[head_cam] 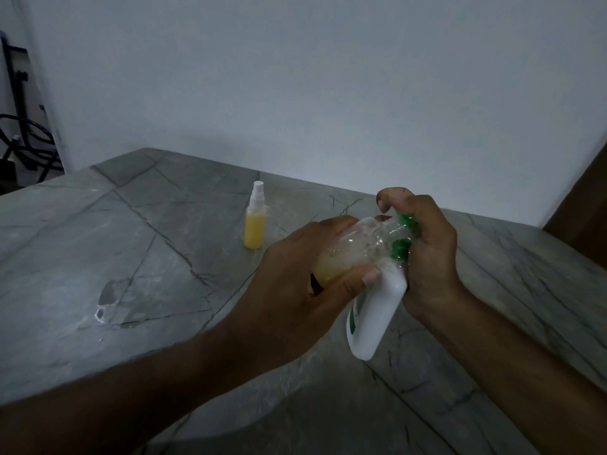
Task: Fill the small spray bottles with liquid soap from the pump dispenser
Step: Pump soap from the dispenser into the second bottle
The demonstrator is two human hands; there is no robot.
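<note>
My left hand grips a clear plastic pump dispenser bottle, tilted on its side, with yellow soap pooled at its low end. My right hand curls round the green pump head at the bottle's neck and also holds a white bottle that hangs down toward the table. A small spray bottle with a white nozzle stands upright on the grey stone table, filled with yellow liquid, to the left of and behind my hands.
A wet smear lies on the table at the left. A white wall rises behind the table. Dark cables and a stand sit at the far left beyond the table's edge. A brown panel stands at the right.
</note>
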